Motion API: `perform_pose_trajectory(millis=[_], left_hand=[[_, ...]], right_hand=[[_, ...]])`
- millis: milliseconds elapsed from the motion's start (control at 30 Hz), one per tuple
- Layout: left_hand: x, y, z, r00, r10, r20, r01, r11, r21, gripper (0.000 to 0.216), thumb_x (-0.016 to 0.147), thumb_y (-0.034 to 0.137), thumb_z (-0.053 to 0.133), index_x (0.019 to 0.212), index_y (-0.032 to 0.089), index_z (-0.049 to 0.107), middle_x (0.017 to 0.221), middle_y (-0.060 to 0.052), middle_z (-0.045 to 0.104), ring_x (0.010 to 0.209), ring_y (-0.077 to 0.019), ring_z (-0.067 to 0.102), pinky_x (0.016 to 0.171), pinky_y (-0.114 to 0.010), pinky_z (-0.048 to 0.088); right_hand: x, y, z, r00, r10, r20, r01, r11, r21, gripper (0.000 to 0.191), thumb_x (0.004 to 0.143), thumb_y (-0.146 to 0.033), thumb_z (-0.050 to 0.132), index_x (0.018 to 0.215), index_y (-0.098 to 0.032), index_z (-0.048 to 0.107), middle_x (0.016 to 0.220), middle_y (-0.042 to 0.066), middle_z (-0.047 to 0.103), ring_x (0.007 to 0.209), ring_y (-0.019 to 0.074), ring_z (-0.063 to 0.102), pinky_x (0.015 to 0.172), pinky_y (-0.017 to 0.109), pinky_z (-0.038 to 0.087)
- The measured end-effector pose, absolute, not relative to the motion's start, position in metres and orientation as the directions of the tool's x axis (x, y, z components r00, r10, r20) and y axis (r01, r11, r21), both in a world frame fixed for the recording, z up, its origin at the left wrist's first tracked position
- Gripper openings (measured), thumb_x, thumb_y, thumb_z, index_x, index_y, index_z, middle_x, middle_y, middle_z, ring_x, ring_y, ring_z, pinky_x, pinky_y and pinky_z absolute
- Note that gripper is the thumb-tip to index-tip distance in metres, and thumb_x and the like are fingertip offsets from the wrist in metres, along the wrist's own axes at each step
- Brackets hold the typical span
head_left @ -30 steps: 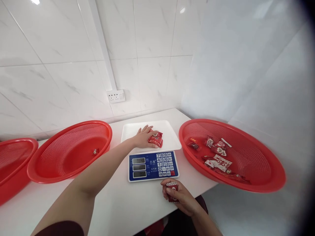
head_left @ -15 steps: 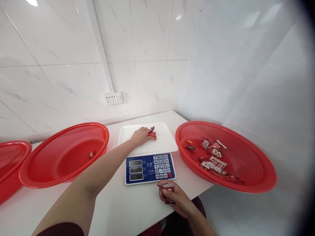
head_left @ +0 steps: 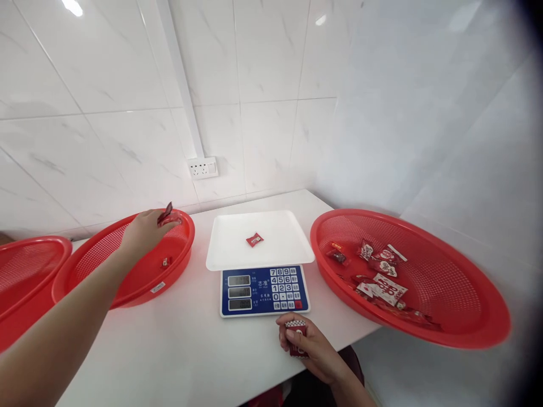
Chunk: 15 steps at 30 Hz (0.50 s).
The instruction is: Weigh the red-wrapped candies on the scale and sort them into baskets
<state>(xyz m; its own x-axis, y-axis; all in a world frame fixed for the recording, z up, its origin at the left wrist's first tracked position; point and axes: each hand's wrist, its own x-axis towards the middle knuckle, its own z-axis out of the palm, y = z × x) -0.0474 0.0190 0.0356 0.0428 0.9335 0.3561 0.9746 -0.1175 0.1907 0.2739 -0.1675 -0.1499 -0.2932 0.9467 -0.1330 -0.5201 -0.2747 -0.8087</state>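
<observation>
My left hand (head_left: 144, 232) is closed on red candy packets (head_left: 166, 215) and hovers over the far rim of the middle red basket (head_left: 106, 282), which holds one small red candy (head_left: 165, 262). A single red candy (head_left: 254, 239) lies on the white pan of the scale (head_left: 229, 249). Near the table's front edge, just below the scale's blue keypad (head_left: 265, 290), my right hand (head_left: 305, 345) rests closed around a red and white packet (head_left: 296, 328).
A large red basket (head_left: 458, 316) on the right holds several red and white candy packets (head_left: 384, 282) and overhangs the table edge. Another red basket (head_left: 25, 271) sits at the far left. A wall socket (head_left: 203, 167) is on the tiled wall behind.
My left hand has lifted candy off the scale pan and swung left over the middle basket. One candy stays on the pan. My right hand has hardly moved.
</observation>
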Motion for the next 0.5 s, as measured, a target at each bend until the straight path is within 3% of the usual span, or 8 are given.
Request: perform_pose_trajectory(millis=[133,233,367,500], left_hand=[[-0.064,0.007,0.022,0.065,0.960,0.272,0.981,-0.112,0.161,0.043,0.070,0.049,0.055,0.098,0.016,0.054,0.103,-0.014,0.059,0.101,-0.0387,0.052,0.079,-0.050,0.042],[-0.037,0.005,0.013,0.169,0.955,0.244,0.962,-0.214,0.171,0.051,0.076,0.047,0.051,0.116,0.017,0.048,0.125,-0.014,0.050,0.119,-0.0347,0.040,0.091,-0.049,0.038],[0.034,0.010,0.000,0.408,0.894,0.186,0.873,-0.442,0.208,0.037,0.083,0.046,0.043,0.112,0.024,0.053,0.122,-0.005,0.055,0.117,-0.0220,0.044,0.095,-0.036,0.039],[0.101,0.019,-0.021,0.589,0.799,0.124,0.766,-0.600,0.229,0.026,0.085,0.035,0.048,0.105,0.022,0.057,0.108,-0.004,0.062,0.106,-0.0189,0.053,0.089,-0.033,0.043]], right_hand=[[0.275,-0.166,-0.147,-0.318,0.938,-0.139,-0.496,-0.289,-0.819,0.029,0.068,-0.036,0.073,0.088,-0.017,0.063,0.064,-0.001,0.058,0.059,0.0101,0.049,0.058,0.024,0.031],[0.275,-0.165,-0.146,-0.322,0.937,-0.139,-0.488,-0.290,-0.823,0.029,0.069,-0.036,0.072,0.089,-0.017,0.063,0.066,0.000,0.058,0.061,0.0107,0.049,0.060,0.024,0.032],[0.274,-0.166,-0.149,-0.299,0.945,-0.130,-0.490,-0.269,-0.829,0.029,0.069,-0.036,0.072,0.089,-0.018,0.063,0.065,0.000,0.058,0.060,0.0108,0.048,0.060,0.025,0.032],[0.273,-0.169,-0.150,-0.243,0.961,-0.131,-0.498,-0.239,-0.833,0.029,0.069,-0.037,0.072,0.089,-0.017,0.063,0.065,-0.001,0.056,0.060,0.0113,0.048,0.059,0.025,0.033]])
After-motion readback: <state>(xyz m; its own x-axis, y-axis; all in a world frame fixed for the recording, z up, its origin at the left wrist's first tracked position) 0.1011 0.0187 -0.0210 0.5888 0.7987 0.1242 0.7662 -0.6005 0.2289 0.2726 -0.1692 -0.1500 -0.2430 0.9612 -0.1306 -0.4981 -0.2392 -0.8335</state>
